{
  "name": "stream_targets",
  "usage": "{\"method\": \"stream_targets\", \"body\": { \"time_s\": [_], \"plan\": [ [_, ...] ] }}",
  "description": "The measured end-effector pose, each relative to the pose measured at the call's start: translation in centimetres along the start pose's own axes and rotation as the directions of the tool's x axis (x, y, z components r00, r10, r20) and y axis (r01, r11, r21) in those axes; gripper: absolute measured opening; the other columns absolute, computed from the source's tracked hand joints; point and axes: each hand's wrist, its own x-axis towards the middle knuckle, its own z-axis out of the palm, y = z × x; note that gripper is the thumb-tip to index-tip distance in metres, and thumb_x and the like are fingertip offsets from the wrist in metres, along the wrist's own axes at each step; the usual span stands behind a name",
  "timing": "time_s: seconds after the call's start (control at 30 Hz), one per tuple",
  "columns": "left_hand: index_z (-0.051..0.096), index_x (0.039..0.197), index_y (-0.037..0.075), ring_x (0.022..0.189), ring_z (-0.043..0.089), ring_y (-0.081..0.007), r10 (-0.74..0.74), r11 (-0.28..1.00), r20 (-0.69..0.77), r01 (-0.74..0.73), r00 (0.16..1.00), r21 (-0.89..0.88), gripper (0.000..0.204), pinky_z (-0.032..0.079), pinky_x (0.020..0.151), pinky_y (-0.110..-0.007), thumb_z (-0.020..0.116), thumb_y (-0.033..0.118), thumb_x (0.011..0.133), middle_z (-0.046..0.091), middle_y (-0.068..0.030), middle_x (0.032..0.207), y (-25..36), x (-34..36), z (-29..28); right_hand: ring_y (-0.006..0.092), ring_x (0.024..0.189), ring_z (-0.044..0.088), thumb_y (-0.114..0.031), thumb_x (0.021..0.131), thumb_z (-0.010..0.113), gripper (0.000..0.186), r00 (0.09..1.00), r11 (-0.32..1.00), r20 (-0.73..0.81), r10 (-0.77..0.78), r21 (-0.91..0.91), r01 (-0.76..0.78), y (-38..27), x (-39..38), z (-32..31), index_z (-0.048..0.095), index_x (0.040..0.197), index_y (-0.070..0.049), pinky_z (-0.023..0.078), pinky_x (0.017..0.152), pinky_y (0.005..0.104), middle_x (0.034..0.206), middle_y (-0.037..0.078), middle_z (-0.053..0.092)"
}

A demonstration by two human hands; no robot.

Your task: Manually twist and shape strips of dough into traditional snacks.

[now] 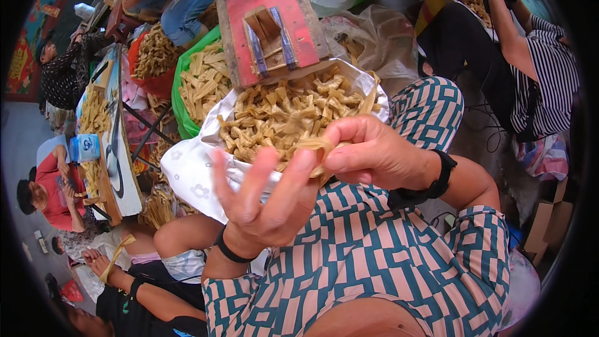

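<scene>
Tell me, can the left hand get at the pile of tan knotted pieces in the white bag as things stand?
Probably yes. The left hand is raised, open, just in front of the white bag, and the pile of knotted pieces lies uncovered in its open top. Only the strip pinched by the right hand occupies its fingertips.

Red wooden board (272, 0), green basket (181, 115), blue-white carton (85, 147).

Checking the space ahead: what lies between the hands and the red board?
In the head view, a white bag heaped with tan knotted strips lies between the hands (left, right) and the red board.
</scene>
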Motion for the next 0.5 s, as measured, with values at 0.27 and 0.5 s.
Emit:
{"method": "stream_targets", "body": {
  "time_s": [0.27,0.5],
  "plan": [
    [0.074,0.108,0.015,0.125,0.055,-0.0406,-0.363,0.931,-0.015,0.362,0.932,-0.053,0.023,0.046,0.101,-0.054,0.071,0.014,0.085,0.068,-0.0129,0.115,-0.8,-0.1,2.3,0.0018,0.066,0.046,-0.020,0.093,0.070,0.020,0.993,0.924,-0.002,-0.121,-0.365,0.112,-1.2,1.3,-1.3,0.064,0.101,-0.003,0.035,0.056,0.0168,0.092,-0.001,0.058],
    [0.072,0.096,0.008,0.075,0.061,-0.0173,-0.210,0.965,0.155,0.229,0.965,-0.124,0.020,0.048,0.063,-0.031,0.079,0.018,0.081,0.067,-0.0037,0.087,-0.6,-0.7,2.4,0.0064,0.094,0.059,-0.009,0.092,0.071,0.040,0.934,0.803,-0.005,-0.358,-0.511,0.305,0.7,3.4,-2.6,0.054,0.128,-0.002,0.050,0.084,0.0219,0.104,0.002,0.061]
  ]
}}
